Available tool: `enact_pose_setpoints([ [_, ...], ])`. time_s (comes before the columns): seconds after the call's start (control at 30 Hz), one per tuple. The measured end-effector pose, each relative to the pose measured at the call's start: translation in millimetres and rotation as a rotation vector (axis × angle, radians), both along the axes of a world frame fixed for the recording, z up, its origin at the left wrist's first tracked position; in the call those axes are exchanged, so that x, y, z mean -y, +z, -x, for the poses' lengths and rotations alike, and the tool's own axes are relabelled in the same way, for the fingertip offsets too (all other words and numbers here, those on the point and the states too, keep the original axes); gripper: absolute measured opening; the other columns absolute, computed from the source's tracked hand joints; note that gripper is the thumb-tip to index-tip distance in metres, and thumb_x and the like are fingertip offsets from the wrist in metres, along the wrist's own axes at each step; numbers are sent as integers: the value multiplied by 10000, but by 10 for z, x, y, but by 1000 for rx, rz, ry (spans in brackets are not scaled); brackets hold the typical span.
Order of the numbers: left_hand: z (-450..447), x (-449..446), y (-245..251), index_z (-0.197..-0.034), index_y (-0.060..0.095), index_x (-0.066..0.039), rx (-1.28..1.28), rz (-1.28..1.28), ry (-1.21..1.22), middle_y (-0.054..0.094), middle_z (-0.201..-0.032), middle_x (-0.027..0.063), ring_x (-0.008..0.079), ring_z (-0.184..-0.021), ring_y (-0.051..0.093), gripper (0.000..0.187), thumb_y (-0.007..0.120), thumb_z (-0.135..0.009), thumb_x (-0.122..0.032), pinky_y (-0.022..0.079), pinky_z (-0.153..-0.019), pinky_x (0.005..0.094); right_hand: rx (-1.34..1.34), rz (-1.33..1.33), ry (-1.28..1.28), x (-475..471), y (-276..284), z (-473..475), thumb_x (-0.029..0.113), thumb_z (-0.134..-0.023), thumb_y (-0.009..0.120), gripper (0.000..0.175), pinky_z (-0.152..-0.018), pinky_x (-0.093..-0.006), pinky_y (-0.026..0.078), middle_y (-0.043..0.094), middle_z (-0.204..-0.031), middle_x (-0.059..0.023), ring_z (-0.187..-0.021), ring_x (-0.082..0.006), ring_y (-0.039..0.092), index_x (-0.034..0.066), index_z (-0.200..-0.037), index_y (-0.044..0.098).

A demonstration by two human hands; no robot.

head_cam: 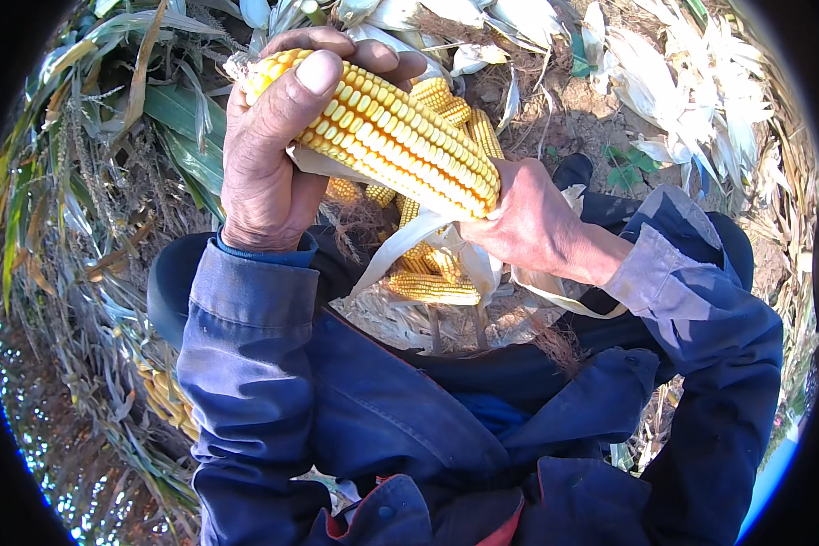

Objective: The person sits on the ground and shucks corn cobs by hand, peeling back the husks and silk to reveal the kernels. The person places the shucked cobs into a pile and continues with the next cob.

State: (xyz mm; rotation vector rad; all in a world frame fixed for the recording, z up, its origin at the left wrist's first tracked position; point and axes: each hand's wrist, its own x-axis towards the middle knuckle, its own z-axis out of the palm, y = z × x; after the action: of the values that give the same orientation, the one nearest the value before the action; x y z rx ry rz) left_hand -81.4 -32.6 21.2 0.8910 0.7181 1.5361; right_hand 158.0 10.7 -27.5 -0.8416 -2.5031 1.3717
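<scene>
A husked ear of yellow corn [403,140] lies slantwise across the upper middle of the view. My left hand [266,160] wraps around its tip end, thumb on top of the kernels and fingers behind. At the other end my right hand [532,215] is closed around the base, and pale husk leaves [406,249] hang down from this fist. A strip of husk also shows under the ear beside my left palm. Below and behind it, several bare corn cobs [433,286] lie piled on the ground between my legs, partly hidden by the held ear and my hands.
Dry corn stalks and leaves [177,130] are heaped on the left. Stripped husks [662,89] lie on the soil at the upper right. More yellow cobs [167,403] rest at lower left, beyond my sleeve. My dark-clad knees [177,286] flank the pile.
</scene>
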Motion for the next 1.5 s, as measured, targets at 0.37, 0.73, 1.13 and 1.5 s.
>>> enact_pose_setpoints([
  [0.37,-423,78,201,-930,625,15,-37,401,116,678,-759,141,236,-628,673,271,690,-875,-242,585,-631,338,-5,-331,415,123,373,-92,162,-790,663,140,-480,-408,503,615,-591,-91,-522,-280,657,54,-808,576],
  [0.73,336,86,-266,-993,629,29,-7,349,672,678,-875,131,256,-761,695,265,731,-899,-197,591,-731,396,221,-1293,-113,-1654,697,-851,139,-803,755,411,-851,-418,489,648,-986,-107,-977,-314,628,84,-1187,618],
  [1.13,-572,33,-1296,-1284,584,13,-354,734,297,673,-1155,84,163,-995,627,528,743,-915,-329,500,-868,327,35,-425,-407,-1506,1090,-706,161,-966,639,256,-925,-314,505,695,-1140,-96,-1060,-175,645,61,-1201,663],
  [1.5,-672,-149,-1874,-1151,597,55,-1258,688,505,643,-1102,269,427,-1041,610,371,644,-906,-219,475,-912,473,313,-354,-69,-1212,1124,-495,149,-908,642,245,-763,-393,522,678,-898,-207,-845,-341,683,-8,-1096,634],
])
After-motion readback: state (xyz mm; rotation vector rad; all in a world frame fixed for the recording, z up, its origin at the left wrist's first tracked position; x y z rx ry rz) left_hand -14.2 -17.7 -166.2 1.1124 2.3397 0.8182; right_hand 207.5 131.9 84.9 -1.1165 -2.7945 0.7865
